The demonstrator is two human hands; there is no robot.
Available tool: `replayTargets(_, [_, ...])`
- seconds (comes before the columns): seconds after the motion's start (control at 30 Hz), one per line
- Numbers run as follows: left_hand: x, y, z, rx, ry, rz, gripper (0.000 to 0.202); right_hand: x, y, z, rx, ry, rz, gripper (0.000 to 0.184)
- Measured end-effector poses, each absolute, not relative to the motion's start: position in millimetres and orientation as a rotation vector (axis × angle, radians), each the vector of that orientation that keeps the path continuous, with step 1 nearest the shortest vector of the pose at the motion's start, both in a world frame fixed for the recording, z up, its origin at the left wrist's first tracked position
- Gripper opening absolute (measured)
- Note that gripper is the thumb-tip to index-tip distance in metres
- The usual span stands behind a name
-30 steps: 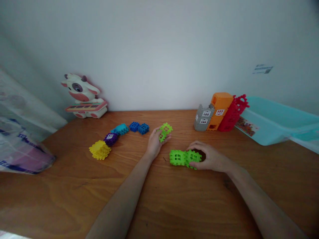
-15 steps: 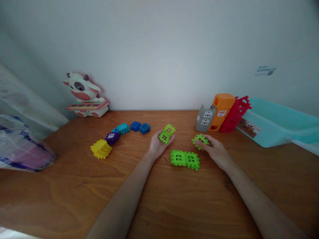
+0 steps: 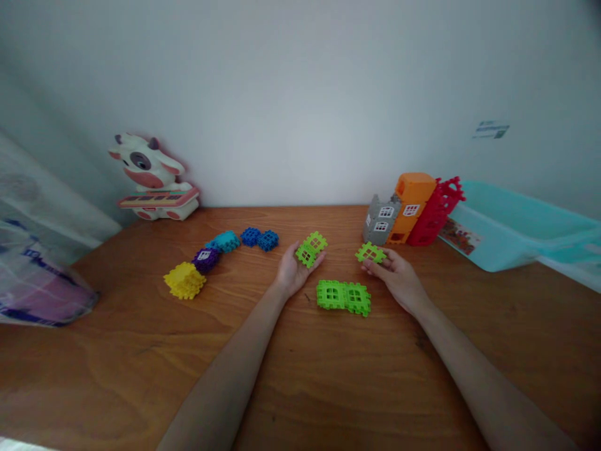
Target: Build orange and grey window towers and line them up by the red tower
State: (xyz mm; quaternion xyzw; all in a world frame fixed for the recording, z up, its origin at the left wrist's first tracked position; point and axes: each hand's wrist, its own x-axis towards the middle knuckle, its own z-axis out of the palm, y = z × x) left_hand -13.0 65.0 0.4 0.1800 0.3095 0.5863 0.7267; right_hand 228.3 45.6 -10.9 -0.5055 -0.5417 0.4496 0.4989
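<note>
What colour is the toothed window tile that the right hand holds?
The toothed window tile in the right hand is lime green; the head view shows it.

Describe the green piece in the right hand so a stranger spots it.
On the brown wooden table, find the upright grey, orange and red plastic towers. Just in front, the right hand holds a yellow-green, notch-edged plastic square with a window cutout. It shows one square, unlike the two green plastic squares in the left hand and the thicker green plastic double block nearby.
</note>
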Motion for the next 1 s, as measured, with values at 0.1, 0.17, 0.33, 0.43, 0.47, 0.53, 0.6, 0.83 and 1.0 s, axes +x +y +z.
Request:
replayTargets(0.1, [-13,65,0,0.407,0.690,1.264,0.038,228,46,-12,-1.217,-1.299,1.099,0.056])
replayTargets(0.17, [-14,64,0,0.425,0.710,1.214,0.034,228,46,-13,-1.214,-1.316,1.090,0.055])
replayTargets(0.33, [-14,64,-2,0.456,0.719,1.197,0.027,228,45,-11,-1.228,-1.356,1.045,0.047])
replayTargets(0.43, [-14,65,-4,0.458,0.718,1.222,0.024,227,45,-10,-1.223,-1.296,1.054,0.046])
replayTargets(0.47, [-14,65,-4,0.458,0.716,1.223,0.023,227,45,-10,-1.227,-1.282,1.045,0.046])
replayTargets(0.53, [-14,65,-4,0.464,0.716,1.219,0.025,226,44,-8,-1.251,-1.288,1.008,0.043])
replayTargets(0.6, [-13,65,-5,0.483,0.719,1.218,0.026,224,44,-7,-1.282,-1.321,0.964,0.040])
replayTargets(0.83, [-6,63,-13,0.778,0.783,1.238,0.018,216,43,-11,-1.386,-1.444,0.754,0.043])
replayTargets(1.0, [-1,59,-13,0.892,0.886,1.168,0.025,208,42,-11,-1.428,-1.518,0.753,0.040])
